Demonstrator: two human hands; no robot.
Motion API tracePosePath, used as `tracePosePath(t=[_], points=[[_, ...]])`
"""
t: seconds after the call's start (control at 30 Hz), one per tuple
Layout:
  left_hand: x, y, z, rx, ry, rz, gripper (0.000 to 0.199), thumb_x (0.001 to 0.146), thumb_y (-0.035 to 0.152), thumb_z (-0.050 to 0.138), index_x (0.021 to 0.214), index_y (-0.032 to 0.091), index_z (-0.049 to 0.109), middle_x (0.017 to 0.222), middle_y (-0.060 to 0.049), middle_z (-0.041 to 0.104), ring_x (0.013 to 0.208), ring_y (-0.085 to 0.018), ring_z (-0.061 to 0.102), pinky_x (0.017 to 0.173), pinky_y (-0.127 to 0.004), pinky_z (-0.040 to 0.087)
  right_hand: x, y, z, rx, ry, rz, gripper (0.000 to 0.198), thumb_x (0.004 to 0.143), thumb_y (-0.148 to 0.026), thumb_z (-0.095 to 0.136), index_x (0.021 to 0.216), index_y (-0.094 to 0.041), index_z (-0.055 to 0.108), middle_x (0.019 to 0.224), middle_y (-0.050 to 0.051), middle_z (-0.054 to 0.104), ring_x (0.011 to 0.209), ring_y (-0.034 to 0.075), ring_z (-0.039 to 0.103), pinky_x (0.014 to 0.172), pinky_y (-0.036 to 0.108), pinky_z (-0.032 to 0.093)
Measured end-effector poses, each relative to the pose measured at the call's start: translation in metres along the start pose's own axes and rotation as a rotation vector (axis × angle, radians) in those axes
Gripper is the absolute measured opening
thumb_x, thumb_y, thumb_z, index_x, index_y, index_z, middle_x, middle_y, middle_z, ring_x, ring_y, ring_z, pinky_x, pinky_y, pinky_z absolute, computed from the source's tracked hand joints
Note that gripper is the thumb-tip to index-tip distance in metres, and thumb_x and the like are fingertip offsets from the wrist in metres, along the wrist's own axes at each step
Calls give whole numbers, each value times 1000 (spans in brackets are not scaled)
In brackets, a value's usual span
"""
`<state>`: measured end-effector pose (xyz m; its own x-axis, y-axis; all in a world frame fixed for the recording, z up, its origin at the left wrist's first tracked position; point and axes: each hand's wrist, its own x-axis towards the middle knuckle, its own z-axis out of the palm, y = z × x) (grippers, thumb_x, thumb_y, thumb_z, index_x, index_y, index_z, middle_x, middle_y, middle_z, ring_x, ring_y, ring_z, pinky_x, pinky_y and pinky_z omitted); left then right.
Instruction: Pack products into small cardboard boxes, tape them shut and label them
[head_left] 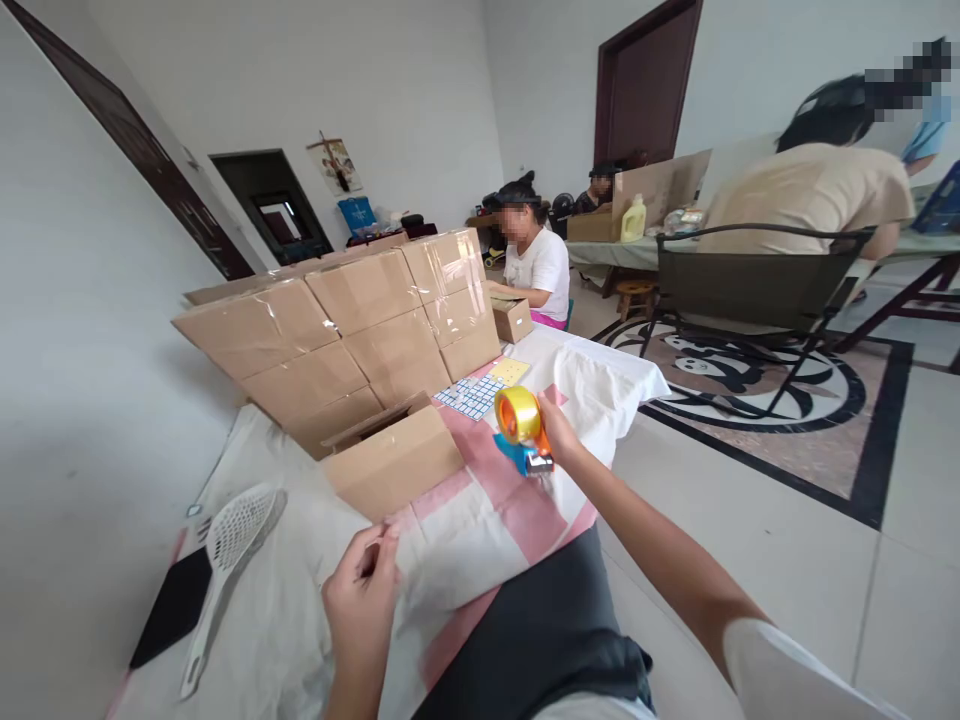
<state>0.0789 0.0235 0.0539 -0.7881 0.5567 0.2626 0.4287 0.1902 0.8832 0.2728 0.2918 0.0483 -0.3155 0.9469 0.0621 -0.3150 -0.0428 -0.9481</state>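
Observation:
My right hand (559,430) grips a tape dispenser (541,462) with an orange and blue body, a metal edge and a yellow roll of tape, held above the table. My left hand (365,580) is in a pinch, thumb against fingertips, close to the table's near edge; whether anything is between the fingers I cannot make out. Just beyond it stands a small cardboard box (397,460), its top flaps partly raised and its inside dark. Behind the dispenser lie a sheet of blue-edged white labels (472,397) and a yellow card (510,372).
Stacked, taped cardboard boxes (375,325) form a wall behind the small box. At left lie a white slotted skimmer (238,530) and a black flat object (174,607). A person in a white shirt (544,265) sits at the table's far end by another box (513,318).

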Motion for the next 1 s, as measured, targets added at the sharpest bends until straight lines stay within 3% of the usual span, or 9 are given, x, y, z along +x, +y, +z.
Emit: tracePosePath(t=[0.13,0.3,0.43,0.53,0.7,0.83,1.0], points=[[19,9,4,-37,43,48,39,78,58,68,87,20,70,54,5,56,52,-13,53,56,-24,43,63,19,6,-167,-22,4,44,73,-57,77,80,-16,62,66,3,67,60,17,63,55,27,51],[39,16,8,-71,9,64,39,80,58,68,83,19,69,54,4,54,52,-13,51,54,-24,41,90,39,14,-370,86,-19,44,72,-39,83,100,-15,59,83,6,73,68,17,67,57,24,50],[41,17,8,-57,-13,73,41,80,60,67,82,19,69,54,3,55,53,-14,53,54,-25,42,90,42,10,-578,266,-21,42,75,-38,78,103,-15,57,98,14,73,82,23,69,60,26,48],[32,14,8,-48,-29,62,42,80,61,66,81,19,70,53,3,53,53,-15,53,54,-25,43,81,38,-3,-710,338,-47,35,85,-45,69,99,-16,58,98,16,73,91,27,69,67,28,48],[15,7,8,-5,-48,54,41,80,60,64,83,20,72,53,4,55,53,-14,53,56,-24,42,72,24,-29,-840,281,-81,29,96,-44,56,90,-16,59,91,11,74,86,22,69,64,25,45],[12,0,12,-35,-43,46,43,81,61,64,86,19,73,51,4,54,54,-13,53,57,-24,43,74,13,-38,-931,270,-79,33,91,-45,65,100,-14,59,96,14,74,85,23,69,60,25,41],[16,1,22,-118,-100,10,47,81,65,65,85,18,72,53,4,53,50,-12,48,52,-24,40,78,3,-28,-983,238,-75,36,83,-40,75,102,-12,62,92,15,73,85,28,69,66,29,43]])
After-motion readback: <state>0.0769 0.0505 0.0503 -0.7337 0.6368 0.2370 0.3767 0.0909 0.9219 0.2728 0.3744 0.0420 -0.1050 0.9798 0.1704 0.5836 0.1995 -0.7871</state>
